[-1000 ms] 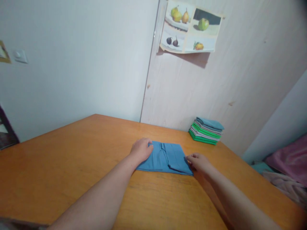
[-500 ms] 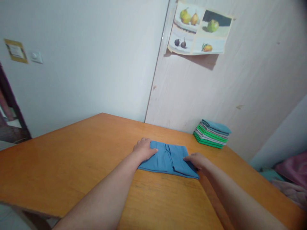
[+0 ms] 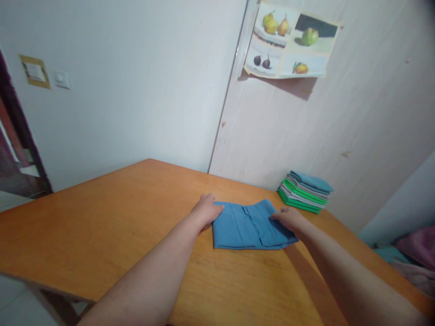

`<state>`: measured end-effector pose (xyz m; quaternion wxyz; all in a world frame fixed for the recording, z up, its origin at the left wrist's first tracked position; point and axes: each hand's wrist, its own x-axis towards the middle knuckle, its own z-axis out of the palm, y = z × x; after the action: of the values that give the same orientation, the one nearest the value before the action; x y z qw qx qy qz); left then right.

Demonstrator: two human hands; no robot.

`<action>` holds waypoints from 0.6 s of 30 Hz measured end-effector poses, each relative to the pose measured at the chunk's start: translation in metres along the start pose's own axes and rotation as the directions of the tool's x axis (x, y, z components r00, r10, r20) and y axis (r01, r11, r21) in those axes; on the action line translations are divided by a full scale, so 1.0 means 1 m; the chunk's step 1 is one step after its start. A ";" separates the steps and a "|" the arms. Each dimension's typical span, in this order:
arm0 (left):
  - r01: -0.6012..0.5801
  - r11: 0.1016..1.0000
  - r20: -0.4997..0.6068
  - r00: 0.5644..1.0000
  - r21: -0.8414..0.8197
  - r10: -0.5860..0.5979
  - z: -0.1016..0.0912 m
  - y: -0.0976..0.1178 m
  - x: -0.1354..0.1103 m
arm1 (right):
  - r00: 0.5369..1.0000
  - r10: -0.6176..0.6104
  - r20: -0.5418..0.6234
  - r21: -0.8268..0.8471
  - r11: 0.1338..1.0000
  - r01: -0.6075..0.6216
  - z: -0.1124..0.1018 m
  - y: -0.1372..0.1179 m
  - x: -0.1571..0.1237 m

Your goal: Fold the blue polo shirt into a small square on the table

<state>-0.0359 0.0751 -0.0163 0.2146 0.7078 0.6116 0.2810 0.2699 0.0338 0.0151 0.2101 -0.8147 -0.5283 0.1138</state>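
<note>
A folded blue cloth (image 3: 238, 228) lies on the wooden table, its two sides meeting at a slanting seam near the middle. My left hand (image 3: 206, 210) grips its left edge, thumb on top and fingers beneath or behind. At the opposite side my right hand (image 3: 288, 218) pinches the right edge, with the thumb over the fabric and the other fingers mostly hidden. That right side is lifted a little off the table, while the front edge rests on the wood.
On the table's far right, against the wall, stands a stack of folded cloths (image 3: 304, 192) in green, grey and blue. A sheet of fruit paintings (image 3: 290, 43) hangs on the wall. Pink fabric (image 3: 418, 246) lies beyond the right table edge (image 3: 370, 253).
Both hands have shifted right with the blue cloth. Its right side has risen slightly, and the cloth has turned a little. The view has swung slightly left.
</note>
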 end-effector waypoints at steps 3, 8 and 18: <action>-0.173 0.977 -0.051 0.982 0.121 0.180 -0.002 0.007 -0.007 | 1.000 -0.029 -0.001 -0.066 0.997 0.029 -0.009 -0.002 0.002; -0.601 0.797 0.070 0.799 0.055 0.598 0.007 0.023 -0.023 | 0.995 -0.095 0.015 -0.181 0.979 0.096 -0.016 -0.013 0.000; -0.651 0.758 0.361 0.713 0.026 0.601 0.022 0.027 -0.036 | 0.966 -0.257 0.033 -0.387 0.888 0.250 -0.027 -0.085 -0.020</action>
<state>-0.0046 0.0359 -0.0207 0.1516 0.9238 0.3093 0.1670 0.2033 0.0396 0.0779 0.0627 -0.7653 -0.6400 -0.0292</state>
